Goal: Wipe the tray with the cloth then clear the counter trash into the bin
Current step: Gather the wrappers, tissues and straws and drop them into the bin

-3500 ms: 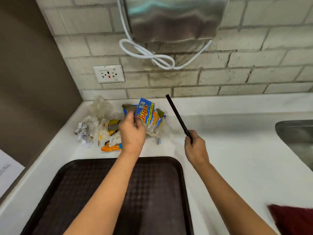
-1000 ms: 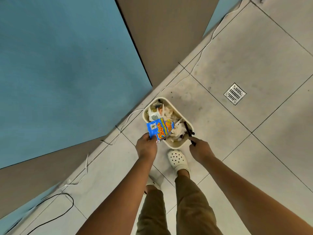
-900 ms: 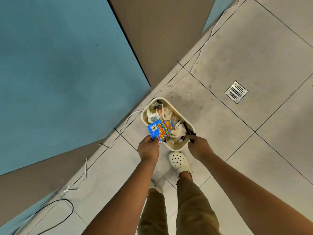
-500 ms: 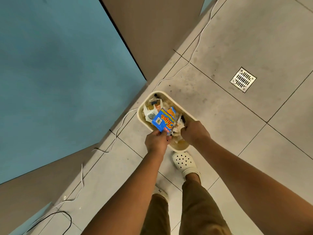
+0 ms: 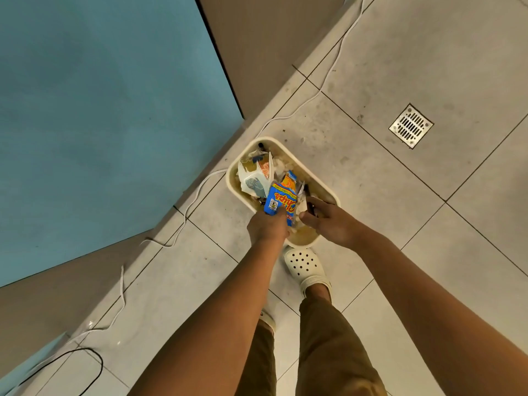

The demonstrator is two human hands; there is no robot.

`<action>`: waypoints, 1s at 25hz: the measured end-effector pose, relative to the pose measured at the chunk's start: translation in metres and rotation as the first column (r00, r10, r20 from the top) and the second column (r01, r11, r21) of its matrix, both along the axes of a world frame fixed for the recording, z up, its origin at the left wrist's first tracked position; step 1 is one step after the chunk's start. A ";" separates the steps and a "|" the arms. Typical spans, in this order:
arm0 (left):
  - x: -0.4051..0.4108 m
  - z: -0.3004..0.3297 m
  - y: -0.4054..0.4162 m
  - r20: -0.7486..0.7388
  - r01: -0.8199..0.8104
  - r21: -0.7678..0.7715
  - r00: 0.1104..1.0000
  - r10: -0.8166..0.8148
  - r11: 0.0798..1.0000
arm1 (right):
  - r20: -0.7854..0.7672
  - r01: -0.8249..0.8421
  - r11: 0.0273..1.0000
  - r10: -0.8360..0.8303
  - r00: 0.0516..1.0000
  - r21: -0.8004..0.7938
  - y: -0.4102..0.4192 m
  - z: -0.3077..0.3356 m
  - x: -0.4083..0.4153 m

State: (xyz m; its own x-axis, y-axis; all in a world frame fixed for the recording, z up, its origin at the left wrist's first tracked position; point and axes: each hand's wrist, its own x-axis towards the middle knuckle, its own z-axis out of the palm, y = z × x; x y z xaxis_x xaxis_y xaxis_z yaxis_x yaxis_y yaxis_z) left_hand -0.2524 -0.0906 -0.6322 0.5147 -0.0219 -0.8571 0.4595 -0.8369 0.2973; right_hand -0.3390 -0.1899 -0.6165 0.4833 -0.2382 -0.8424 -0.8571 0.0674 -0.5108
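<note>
A: While both hands hang over the bin (image 5: pixel 320 178), which step is it?
B: Trash-clearing; left hand (image 5: pixel 268 228) pinches the blue snack wrapper (image 5: pixel 278 205) just above the rubbish; right hand (image 5: pixel 331 221) has fingers loosely spread, a thin dark stick (image 5: pixel 310 205) beneath them; grip unclear.
A: Next?
B: Probably let go of both; wrapper should drop inside; then back to the counter.
</note>
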 end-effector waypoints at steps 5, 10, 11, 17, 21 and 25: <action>0.015 -0.006 0.000 0.180 0.087 -0.039 0.980 -0.079 0.995 | 0.005 0.092 0.989 -0.092 0.996 -0.118 -0.002 -0.015 0.007; 0.024 -0.016 -0.002 0.148 0.462 0.218 0.855 -0.497 0.860 | -0.109 -0.114 0.968 0.091 0.990 -0.225 0.004 -0.044 0.021; 0.021 -0.015 -0.002 0.130 0.520 0.252 0.818 -0.561 0.816 | -0.124 -0.158 0.955 0.130 0.984 -0.250 0.007 -0.045 0.023; 0.001 0.022 0.035 0.119 0.412 0.053 0.902 -0.415 0.910 | -0.089 -0.025 0.944 -0.005 0.996 -0.328 0.022 -0.014 -0.006; 0.002 0.071 0.067 0.075 0.339 0.009 0.938 -0.339 0.941 | -0.133 -0.151 0.930 0.112 0.985 -0.336 0.031 0.031 -0.036; 0.016 0.138 0.072 0.077 0.152 -0.093 0.986 -0.145 0.984 | -0.121 -0.185 0.932 0.155 0.981 -0.311 0.036 0.092 -0.032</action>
State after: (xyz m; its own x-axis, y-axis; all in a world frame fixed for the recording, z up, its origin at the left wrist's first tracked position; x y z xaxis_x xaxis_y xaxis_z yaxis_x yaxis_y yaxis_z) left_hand -0.2369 -0.0183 -0.4939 0.5582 -0.1851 -0.8088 0.3078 -0.8591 0.4089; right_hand -0.3709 -0.1542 -0.5244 0.4633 -0.4228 -0.7789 -0.8861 -0.2366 -0.3986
